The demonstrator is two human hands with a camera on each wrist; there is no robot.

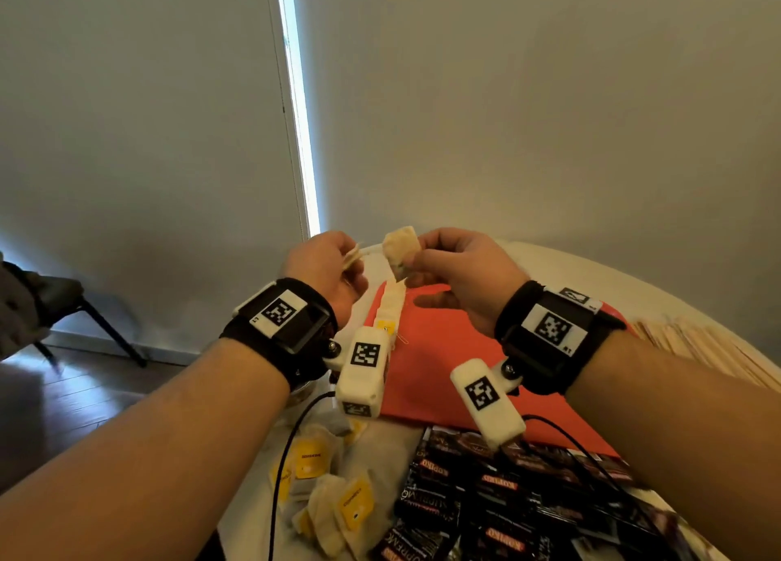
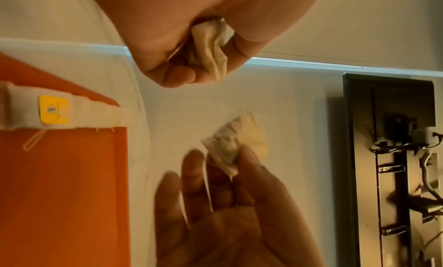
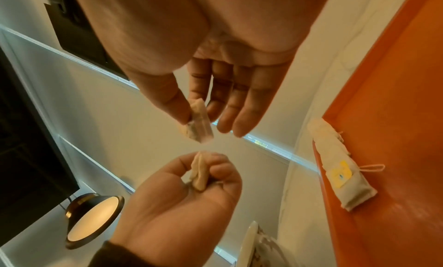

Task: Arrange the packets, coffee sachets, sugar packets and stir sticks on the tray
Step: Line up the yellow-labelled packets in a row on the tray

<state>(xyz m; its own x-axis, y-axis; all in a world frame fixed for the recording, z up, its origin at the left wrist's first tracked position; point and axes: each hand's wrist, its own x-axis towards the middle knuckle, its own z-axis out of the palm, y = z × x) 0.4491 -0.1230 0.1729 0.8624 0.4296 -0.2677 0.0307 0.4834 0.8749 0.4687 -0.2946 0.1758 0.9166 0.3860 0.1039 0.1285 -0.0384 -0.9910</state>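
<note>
Item, nearest: loose tea packets (image 1: 334, 514) and dark coffee sachets (image 1: 503, 493) lay on the table. Beyond, the orange tray (image 1: 443, 349) carried a row of packets (image 1: 391, 307) along its left edge, long axis running away. Farthest, raised above the tray: left hand (image 1: 325, 269) clenched around a crumpled packet (image 2: 210, 49); right hand (image 1: 460, 273) pinched another packet (image 1: 401, 248), nearer the row.

orange tray (image 1: 443, 349) mid bare, tea bag row (image 1: 391, 307) along left edge

Right hand (image 3: 215, 78) pinching a pale tea bag (image 3: 197, 123) between thumb and forefinger, just above left hand (image 3: 182, 201) gripping another pale bag (image 3: 200, 173), beside orange tray (image 3: 395, 100) bearing stacked bags (image 3: 340, 165).
</note>
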